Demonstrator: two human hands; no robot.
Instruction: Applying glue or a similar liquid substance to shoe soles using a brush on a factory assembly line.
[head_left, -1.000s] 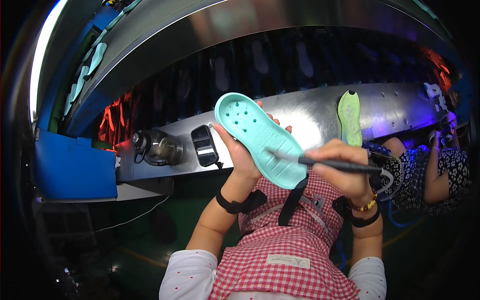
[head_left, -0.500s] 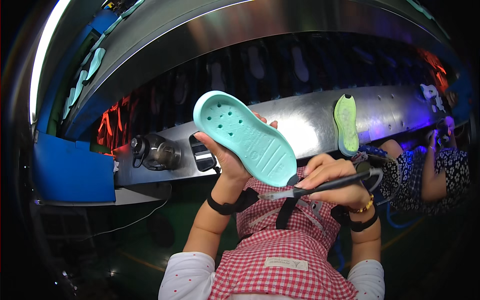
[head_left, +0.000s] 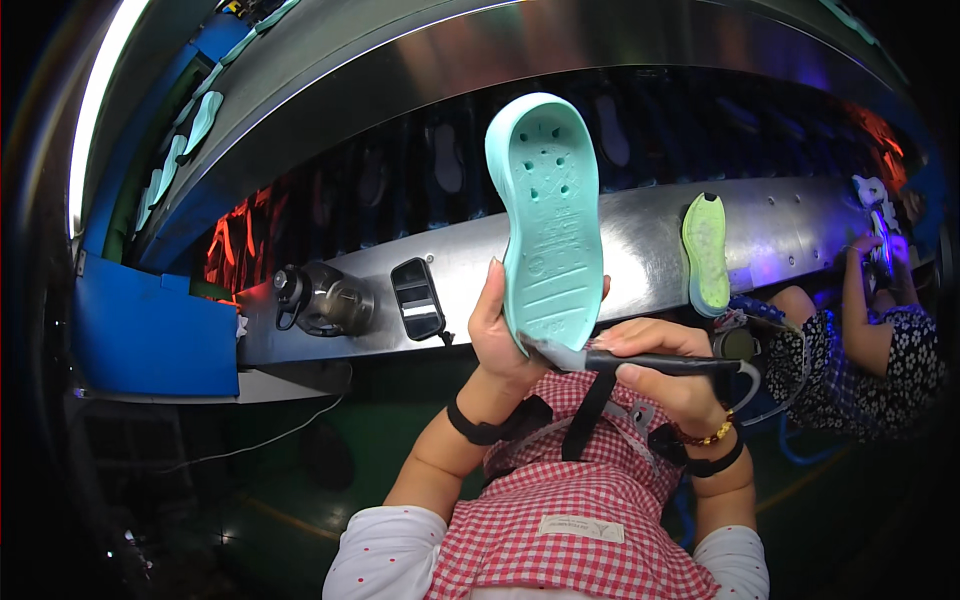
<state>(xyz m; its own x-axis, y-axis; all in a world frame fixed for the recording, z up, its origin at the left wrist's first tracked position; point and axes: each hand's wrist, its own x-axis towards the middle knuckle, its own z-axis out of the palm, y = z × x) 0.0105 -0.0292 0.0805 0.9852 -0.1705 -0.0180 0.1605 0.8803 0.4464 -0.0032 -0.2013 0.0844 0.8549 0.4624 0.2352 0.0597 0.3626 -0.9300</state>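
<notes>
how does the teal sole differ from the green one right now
The teal sole is held up in the left hand, while the green sole lies on the bench. The teal sole shows a group of holes toward its far end; on the green sole none can be made out. The green sole has a dark patch at its far tip; the teal sole's is plain. Both are long and rounded.

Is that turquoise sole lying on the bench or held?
Held: the left hand grips the turquoise sole low down and shows at both its edges.
</notes>
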